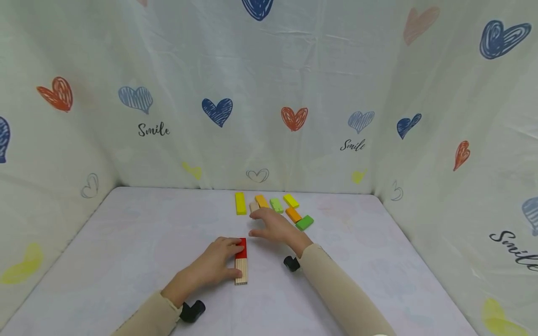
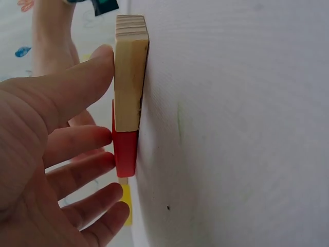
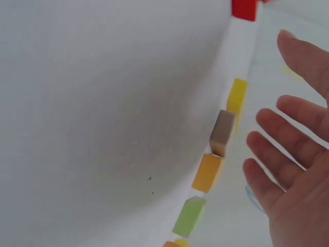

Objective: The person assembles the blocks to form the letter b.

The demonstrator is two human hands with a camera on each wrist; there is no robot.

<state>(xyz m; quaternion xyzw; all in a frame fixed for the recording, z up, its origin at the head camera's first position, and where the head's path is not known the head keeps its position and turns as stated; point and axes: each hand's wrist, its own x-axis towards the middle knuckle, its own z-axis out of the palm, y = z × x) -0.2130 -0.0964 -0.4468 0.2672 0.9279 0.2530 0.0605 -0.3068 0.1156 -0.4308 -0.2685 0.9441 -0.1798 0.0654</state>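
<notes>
A red block (image 1: 242, 254) and a plain wood block (image 1: 241, 278) lie end to end on the table, in line away from me. My left hand (image 1: 214, 262) rests on them: its thumb touches the plain one and its fingertips touch the red one, as the left wrist view also shows. Over the table, beyond the red block, hovers my right hand (image 1: 274, 226), fingers spread and holding nothing. Nearest its fingertips in the head view is a small plain wood block (image 1: 254, 206). The right wrist view has that brownish block (image 3: 222, 133) beside the fingers.
At the back stand a long yellow block (image 1: 240, 204), an orange block (image 1: 262, 201), a light green block (image 1: 276, 205) and a second yellow block (image 1: 291, 200). Another orange block (image 1: 293, 214) touches a green block (image 1: 305, 222). A heart-printed curtain (image 1: 260, 149) rises behind the table.
</notes>
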